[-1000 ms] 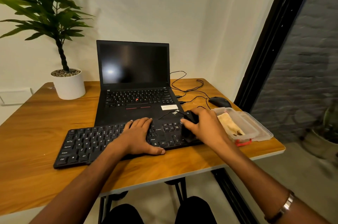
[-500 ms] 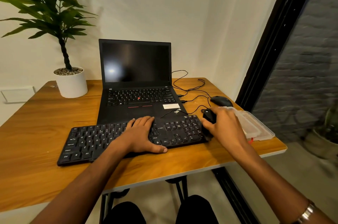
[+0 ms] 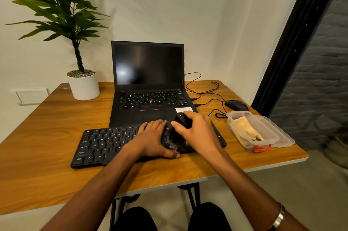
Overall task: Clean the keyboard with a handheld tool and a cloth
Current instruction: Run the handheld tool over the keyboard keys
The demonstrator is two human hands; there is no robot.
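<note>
A black keyboard [image 3: 105, 145] lies on the wooden table [image 3: 47, 136] in front of a laptop. My left hand [image 3: 152, 141] rests flat on its middle keys with straight fingers. My right hand [image 3: 195, 132] grips a black handheld brush [image 3: 180, 123]; its blurred bristles touch the keys on the right half. A beige cloth [image 3: 244, 130] lies in a clear plastic box to the right.
An open black laptop [image 3: 148, 83] stands behind the keyboard. A potted plant [image 3: 83, 84] is at the back left. A black mouse [image 3: 236, 104] and cables lie at the back right. The clear box [image 3: 271, 127] with a red clasp sits near the table's right edge.
My right hand has swept the brush from the keyboard's right end back left over the keys. My left hand has stayed on the keyboard.
</note>
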